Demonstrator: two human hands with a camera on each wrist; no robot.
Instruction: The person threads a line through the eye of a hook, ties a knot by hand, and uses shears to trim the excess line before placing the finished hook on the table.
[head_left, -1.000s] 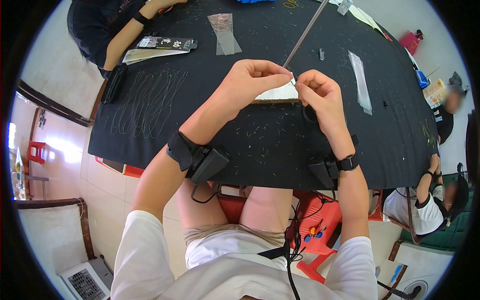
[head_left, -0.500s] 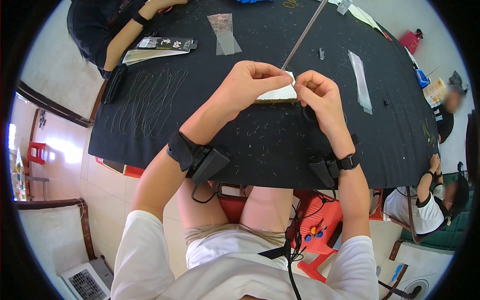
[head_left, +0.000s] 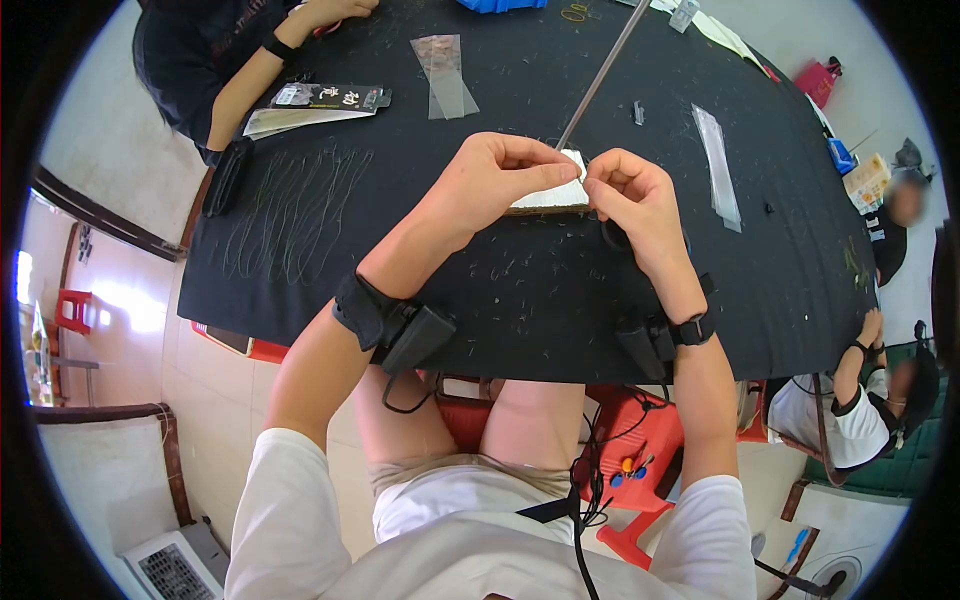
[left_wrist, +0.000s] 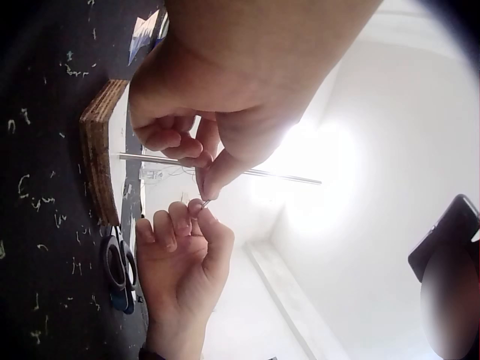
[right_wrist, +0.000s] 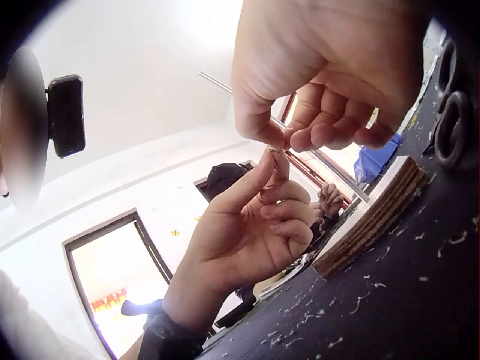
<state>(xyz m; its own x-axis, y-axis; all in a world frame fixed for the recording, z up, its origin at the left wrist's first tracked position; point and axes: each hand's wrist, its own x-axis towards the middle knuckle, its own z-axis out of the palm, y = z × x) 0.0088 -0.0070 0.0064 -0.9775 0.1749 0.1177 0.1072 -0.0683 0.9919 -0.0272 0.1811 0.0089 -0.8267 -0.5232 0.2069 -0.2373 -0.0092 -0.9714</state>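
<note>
My left hand (head_left: 490, 185) and right hand (head_left: 640, 205) meet fingertip to fingertip over the table. Between thumb and index finger, each pinches a thin, short strand-like piece (left_wrist: 205, 202); its exact kind I cannot tell. Just beyond the hands, a slim metal rod (head_left: 600, 80) rises at a slant from a wooden block (left_wrist: 97, 161) with a white top (head_left: 548, 197). In the left wrist view, the rod passes behind my left fingers. Scissors with dark handles (right_wrist: 452, 129) lie beside the block, partly covered by my right hand in the head view.
Loops of thin line (head_left: 295, 215) are spread on the left of the black tablecloth (head_left: 480, 300). Short clippings are scattered about. Clear plastic sleeves (head_left: 718, 170) lie right, a black printed packet (head_left: 335, 97) at upper left. Another person's arm (head_left: 245, 95) rests at the far left.
The head view has shifted slightly, so the table's things sit a little lower. Both hands keep their fingertip pinch, with only small finger movement.
</note>
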